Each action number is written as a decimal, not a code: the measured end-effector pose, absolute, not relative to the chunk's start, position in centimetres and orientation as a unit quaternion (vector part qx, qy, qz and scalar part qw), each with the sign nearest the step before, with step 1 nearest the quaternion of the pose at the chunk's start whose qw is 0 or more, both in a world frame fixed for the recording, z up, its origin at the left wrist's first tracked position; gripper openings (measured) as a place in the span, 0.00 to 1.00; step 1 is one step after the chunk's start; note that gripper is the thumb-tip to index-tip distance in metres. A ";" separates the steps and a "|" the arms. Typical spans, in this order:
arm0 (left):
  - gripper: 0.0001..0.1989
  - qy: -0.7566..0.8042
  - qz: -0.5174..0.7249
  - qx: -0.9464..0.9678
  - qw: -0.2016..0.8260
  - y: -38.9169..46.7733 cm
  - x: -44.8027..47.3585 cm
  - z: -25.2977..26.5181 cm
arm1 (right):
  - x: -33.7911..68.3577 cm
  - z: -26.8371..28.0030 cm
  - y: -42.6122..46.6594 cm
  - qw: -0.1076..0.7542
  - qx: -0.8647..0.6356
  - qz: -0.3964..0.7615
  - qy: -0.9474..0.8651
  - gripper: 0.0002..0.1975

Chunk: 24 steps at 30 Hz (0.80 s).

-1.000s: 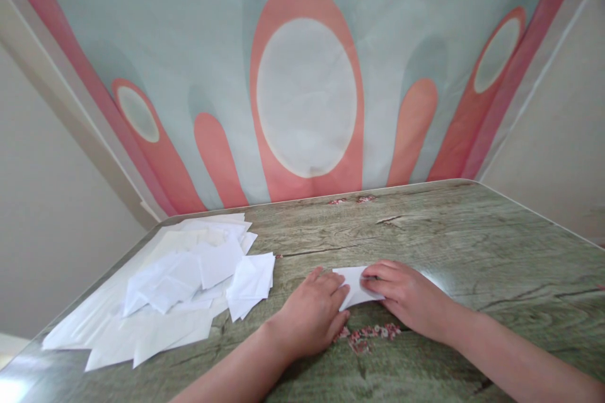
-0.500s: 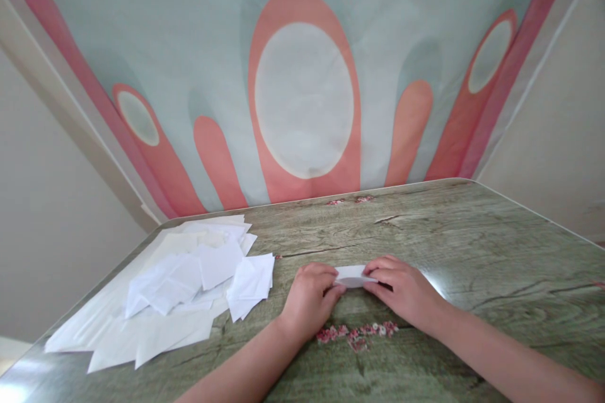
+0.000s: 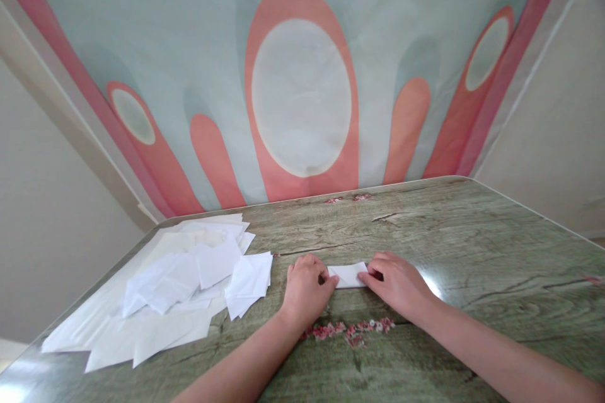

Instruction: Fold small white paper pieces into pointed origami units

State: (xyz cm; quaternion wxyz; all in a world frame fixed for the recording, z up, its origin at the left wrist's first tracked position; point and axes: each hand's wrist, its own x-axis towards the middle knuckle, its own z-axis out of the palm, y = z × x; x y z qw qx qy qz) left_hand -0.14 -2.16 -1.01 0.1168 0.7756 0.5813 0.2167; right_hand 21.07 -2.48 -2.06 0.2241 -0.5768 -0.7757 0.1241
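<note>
A small folded piece of white paper [image 3: 348, 276] lies on the wood-patterned table [image 3: 425, 233], between my two hands. My left hand [image 3: 309, 289] pinches its left end, thumb on top and fingers curled behind. At the right end, my right hand [image 3: 394, 280] grips it in the same way, with the thumb pressed on the paper. The paper's middle shows a flat upper face with a slanting crease. Both its ends are partly hidden by my fingers.
To the left lies a spread pile of large white sheets [image 3: 113, 343]. Smaller folded white papers [image 3: 165, 283] rest on top, and a small stack [image 3: 249, 283] sits at the pile's right edge. A patterned wall covering [image 3: 302, 189] rises behind the table's far edge.
The paper was bent up with its middle bowed; now it lies pressed flat. My thumbs have moved onto its upper face. The view has shifted slightly.
</note>
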 end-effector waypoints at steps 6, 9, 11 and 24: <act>0.07 0.594 0.205 0.771 0.102 -2.2 0.2 -1.0 | 20.8 -2.0 -2.4 0.215 -0.584 0.103 -0.776 0.15; 0.06 0.566 0.233 0.786 0.089 -2.7 0.5 -0.8 | 20.8 -2.0 -2.3 0.211 -0.584 0.101 -0.777 0.15; 0.08 0.522 0.231 0.814 0.104 -3.0 0.8 -0.6 | 20.8 -2.1 -2.3 0.208 -0.585 0.103 -0.777 0.15; 0.05 0.467 0.207 0.847 0.145 -3.8 1.0 -0.1 | 21.5 -1.9 -2.5 0.230 -0.524 0.188 -0.798 0.14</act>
